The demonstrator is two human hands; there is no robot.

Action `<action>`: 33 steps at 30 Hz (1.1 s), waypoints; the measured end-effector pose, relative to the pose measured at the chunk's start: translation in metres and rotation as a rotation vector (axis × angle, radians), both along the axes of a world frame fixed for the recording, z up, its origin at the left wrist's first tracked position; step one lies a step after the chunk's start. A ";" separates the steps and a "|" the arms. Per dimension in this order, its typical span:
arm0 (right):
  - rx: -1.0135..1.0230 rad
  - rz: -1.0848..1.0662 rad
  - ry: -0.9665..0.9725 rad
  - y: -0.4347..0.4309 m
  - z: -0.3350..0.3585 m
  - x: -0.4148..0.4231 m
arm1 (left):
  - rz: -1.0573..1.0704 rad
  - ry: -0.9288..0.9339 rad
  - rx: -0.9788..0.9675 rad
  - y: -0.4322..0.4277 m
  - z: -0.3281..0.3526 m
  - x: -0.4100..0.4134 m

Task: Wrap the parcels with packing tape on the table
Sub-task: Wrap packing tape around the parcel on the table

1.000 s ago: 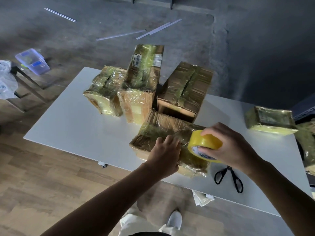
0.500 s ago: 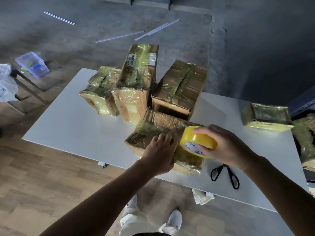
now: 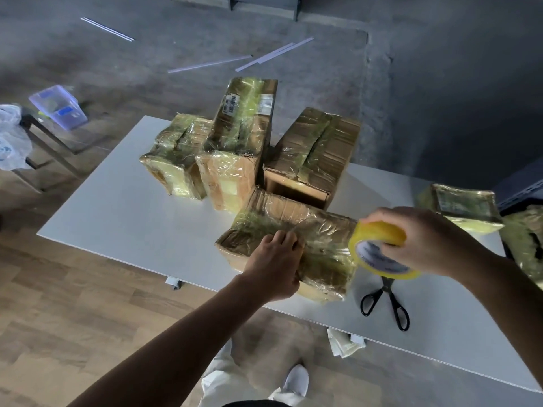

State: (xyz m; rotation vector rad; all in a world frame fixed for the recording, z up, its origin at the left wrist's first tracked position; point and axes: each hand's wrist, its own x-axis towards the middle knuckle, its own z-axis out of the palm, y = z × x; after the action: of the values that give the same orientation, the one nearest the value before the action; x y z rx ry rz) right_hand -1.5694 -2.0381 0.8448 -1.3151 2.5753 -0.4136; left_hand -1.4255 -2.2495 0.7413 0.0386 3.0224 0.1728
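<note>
Right grip (image 3: 426,242) is wrapped round the yellow tape roll (image 3: 379,248), right at the right end of the near parcel (image 3: 293,221). Left grip (image 3: 273,265) holds that parcel at its near edge, fingers curled on top. Three taped parcels (image 3: 238,142) crowd in close behind it, and another parcel (image 3: 461,210) sits off to the right. Scissors (image 3: 385,301) lie under the roll by the front edge. The left half of the worktop (image 3: 117,218) is the open bit.
</note>
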 end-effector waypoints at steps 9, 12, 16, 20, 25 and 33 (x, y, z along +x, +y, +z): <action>0.347 0.086 0.254 0.019 -0.014 0.007 | -0.043 -0.038 -0.065 -0.001 -0.003 0.001; 0.457 0.096 0.246 0.034 -0.019 0.001 | -0.048 -0.076 -0.114 0.001 0.003 -0.001; 0.494 0.120 0.214 0.036 -0.037 0.006 | -0.055 -0.135 -0.277 0.022 0.015 -0.006; 0.471 0.092 0.210 0.039 -0.046 0.007 | -0.107 -0.200 -0.416 0.041 0.020 -0.008; 0.477 0.077 0.203 0.037 -0.058 0.008 | -0.092 -0.172 -0.390 0.049 0.016 -0.011; 0.412 0.045 0.146 0.034 -0.078 0.012 | -0.009 -0.306 -0.528 0.071 0.016 -0.016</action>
State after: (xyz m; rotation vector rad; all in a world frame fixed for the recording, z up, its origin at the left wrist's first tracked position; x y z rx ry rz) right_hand -1.5578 -2.0045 0.7666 -1.2835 2.5504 0.2220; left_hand -1.4416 -2.1781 0.7571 -0.0196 2.6632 -0.5652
